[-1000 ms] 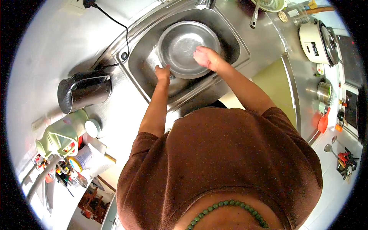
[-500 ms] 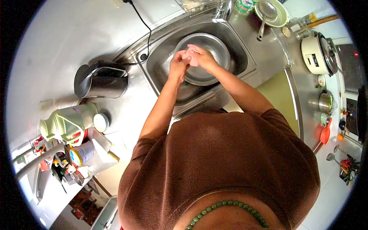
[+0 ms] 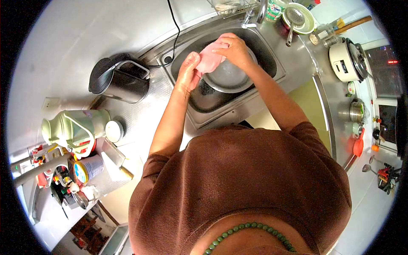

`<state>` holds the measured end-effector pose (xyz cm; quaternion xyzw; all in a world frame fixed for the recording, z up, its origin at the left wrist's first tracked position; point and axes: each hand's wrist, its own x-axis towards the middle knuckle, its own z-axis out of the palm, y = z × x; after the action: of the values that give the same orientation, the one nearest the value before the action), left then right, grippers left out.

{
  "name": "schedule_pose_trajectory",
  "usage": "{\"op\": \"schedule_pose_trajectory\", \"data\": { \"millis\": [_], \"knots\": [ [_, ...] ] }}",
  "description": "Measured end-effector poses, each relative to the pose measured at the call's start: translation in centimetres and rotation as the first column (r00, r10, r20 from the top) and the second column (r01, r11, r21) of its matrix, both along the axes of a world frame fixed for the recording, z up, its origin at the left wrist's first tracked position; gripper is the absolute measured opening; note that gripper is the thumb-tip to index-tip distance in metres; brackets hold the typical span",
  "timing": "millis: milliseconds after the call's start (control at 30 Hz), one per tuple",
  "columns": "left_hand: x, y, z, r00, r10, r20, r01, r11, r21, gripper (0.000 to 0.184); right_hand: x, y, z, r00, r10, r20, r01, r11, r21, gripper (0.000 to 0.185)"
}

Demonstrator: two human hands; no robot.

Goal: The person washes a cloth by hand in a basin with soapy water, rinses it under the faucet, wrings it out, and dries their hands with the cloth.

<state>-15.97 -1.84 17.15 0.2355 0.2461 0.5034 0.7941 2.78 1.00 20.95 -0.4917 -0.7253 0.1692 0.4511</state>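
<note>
A pink cloth (image 3: 208,59) is stretched between my two hands above the sink (image 3: 203,104). My left hand (image 3: 189,70) grips its left end, with the thumb on top. My right hand (image 3: 236,50) has the upper right part, fingers curled over it. Below them, a round metal basin (image 3: 233,78) sits in the sink, partly covered by the cloth and my right hand. I cannot make out what lies in the basin.
Behind the sink stands the faucet (image 3: 248,19), beside a detergent bottle (image 3: 274,10). A black kettle (image 3: 123,83) and a pale green thermos (image 3: 76,127) are on the left. A cleaver (image 3: 114,154) lies near the thermos. At the right stands a rice cooker (image 3: 344,61).
The cloth was bunched small between both hands over the basin; now it is spread wider. My hands have moved apart, the left slightly leftward and the right slightly up and right.
</note>
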Motion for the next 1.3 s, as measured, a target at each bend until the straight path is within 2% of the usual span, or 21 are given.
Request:
{"op": "schedule_pose_trajectory", "data": {
  "millis": [67, 133, 233, 367, 467, 567, 633, 700, 767, 833, 900, 933, 967, 1000, 1033, 1067, 1100, 1133, 1200, 1233, 1300],
  "knots": [
    [0.1, -0.3, 1.1, 0.982, -0.033, 0.186, 0.033, 0.999, 0.004, 0.019, 0.6, -0.5, 1.9, 0.998, -0.008, 0.066, 0.012, 0.998, -0.066, 0.026],
    [0.8, -0.2, 1.1, 0.991, 0.021, 0.13, -0.018, 1.0, -0.017, 0.021, 1.0, -0.6, 3.2, 0.991, -0.014, 0.13, 0.031, 0.991, -0.133, 0.022],
    [2.8, -0.9, 2.1, 1.0, 0.004, -0.005, -0.004, 1.0, 0.018, 0.028, 1.7, -0.4, 4.0, 0.953, 0.171, -0.25, -0.271, 0.85, -0.452, 0.018],
    [4.3, -2.7, 1.3, 0.968, -0.234, -0.091, 0.24, 0.969, 0.061, 0.03, 3.5, -0.8, 4.4, 0.84, 0.297, -0.455, -0.473, 0.812, -0.343, 0.021],
    [6.2, -3.0, -2.5, 0.918, 0.106, -0.382, -0.153, 0.984, -0.096, 0.023, 5.6, -2.1, 4.2, 0.701, 0.22, -0.678, -0.579, 0.73, -0.362, 0.027],
    [7.3, -5.3, -2.7, 0.849, 0.13, -0.513, -0.318, 0.9, -0.298, 0.019, 7.6, -1.3, 0.9, 0.869, 0.192, -0.457, -0.397, 0.821, -0.41, 0.032],
    [8.3, -7.2, -0.9, 0.564, 0.164, -0.81, -0.394, 0.915, -0.088, 0.021, 7.6, -1.1, 1.5, 0.777, 0.189, -0.6, -0.485, 0.788, -0.38, 0.034],
    [8.0, -7.4, -3.4, 0.643, 0.455, -0.616, -0.478, 0.867, 0.142, 0.022, 7.5, -1.3, 1.5, 0.793, 0.167, -0.586, -0.468, 0.783, -0.41, 0.033],
    [8.3, -8.1, -2.3, 0.892, 0.377, -0.249, -0.37, 0.926, 0.075, 0.022, 6.7, -1.6, 1.7, 0.8, 0.192, -0.569, -0.461, 0.803, -0.378, 0.034],
    [10.3, -8.9, 1.0, 0.927, 0.334, -0.17, -0.351, 0.933, -0.082, 0.022, 5.1, -3.0, 1.8, 0.679, 0.222, -0.7, -0.614, 0.694, -0.376, 0.036],
    [11.3, -9.3, 1.5, 0.934, 0.356, -0.033, -0.354, 0.908, -0.225, 0.023, 4.0, -7.1, 5.1, 0.72, 0.385, -0.577, -0.641, 0.687, -0.341, 0.036],
    [11.4, -9.0, 0.9, 0.927, 0.375, 0.004, -0.367, 0.91, -0.19, 0.028, 3.3, -8.8, 5.3, 0.71, 0.451, -0.541, -0.68, 0.638, -0.361, 0.039],
    [11.4, -8.8, 1.5, 0.961, 0.147, 0.235, -0.172, 0.981, 0.088, 0.033, 2.7, -11.4, 7.1, 0.76, 0.503, -0.411, -0.641, 0.686, -0.344, 0.035],
    [11.2, -9.6, 0.5, 0.964, 0.248, 0.1, -0.257, 0.962, 0.095, 0.036, 2.2, -12.6, 5.9, 0.745, 0.655, -0.121, -0.666, 0.74, -0.091, 0.037],
    [10.8, -11.2, -1.4, 0.938, 0.344, -0.032, -0.338, 0.934, 0.116, 0.039, 2.8, -13.6, 5.2, 0.644, 0.746, -0.172, -0.745, 0.558, -0.366, 0.04],
    [10.4, -12.4, -2.3, 0.886, 0.436, -0.159, -0.415, 0.898, 0.15, 0.043, 2.9, -14.6, 5.6, 0.644, 0.76, -0.086, -0.747, 0.6, -0.285, 0.043],
    [10.2, -12.9, 0.4, 0.907, 0.418, -0.043, -0.418, 0.908, 0.007, 0.042, 2.8, -15.0, 6.0, 0.642, 0.767, 0.003, -0.751, 0.629, -0.199, 0.047],
    [9.8, -13.1, 3.4, 0.91, 0.409, 0.072, -0.397, 0.908, -0.136, 0.04, 2.8, -14.8, 7.0, 0.664, 0.746, -0.062, -0.741, 0.644, -0.188, 0.046],
    [8.2, -10.6, 2.3, 0.945, 0.263, -0.196, -0.125, 0.841, 0.526, 0.044, 2.3, -14.1, 9.0, 0.598, 0.715, -0.362, -0.8, 0.56, -0.215, 0.047],
    [7.6, -9.8, 2.1, 0.995, 0.102, 0.016, -0.1, 0.908, 0.408, 0.047, 1.7, -13.6, 9.5, 0.494, 0.648, -0.579, -0.86, 0.46, -0.219, 0.048],
    [7.1, -9.4, 2.9, 0.937, 0.004, 0.349, -0.068, 0.983, 0.171, 0.051, -0.9, -11.3, 9.4, -0.02, 0.102, -0.995, -0.999, 0.023, 0.022, 0.052]
  ]
}}
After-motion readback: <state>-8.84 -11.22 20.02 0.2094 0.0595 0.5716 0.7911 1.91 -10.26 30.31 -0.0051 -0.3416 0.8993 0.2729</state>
